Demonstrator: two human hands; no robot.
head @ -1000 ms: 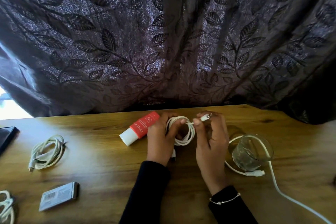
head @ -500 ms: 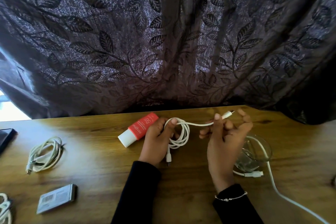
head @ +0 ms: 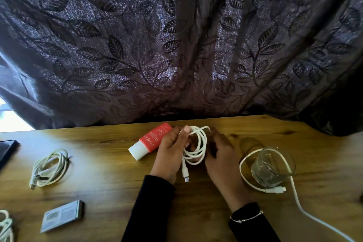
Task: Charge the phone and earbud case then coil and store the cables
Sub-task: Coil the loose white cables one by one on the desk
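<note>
**Inspector A:** Start with the largest item.

**Inspector B:** A dark leaf-patterned curtain (head: 176,45) hangs across the whole back, down to the far edge of a wooden table (head: 110,182). Everything else lies on that table.

**Inspector A:** The cables?

**Inspector B:** A long white cable (head: 294,192) loops around a clear glass (head: 272,167) at right and trails off toward the near right corner. A coiled white cable (head: 49,167) lies at left, well apart from the hands. Another white coil (head: 5,226) sits at the near left edge, partly cut off.

**Inspector A:** And the one being handled?

**Inspector B:** The white charging cable (head: 196,147) is held just above the table at centre, wound in several loops, one plug end hanging below. The left hand (head: 170,153) grips the coil, thumb over the top strands. The right hand (head: 220,153) curls against the coil's other side — its fingertips are hidden, so I cannot tell whether it grips.

**Inspector A:** Smaller items?

**Inspector B:** A red tube with a white cap (head: 151,141) lies just behind the left hand. A small grey barcoded box (head: 61,216) lies near left. A dark flat object (head: 6,151) shows at the left edge — unidentifiable.
</note>
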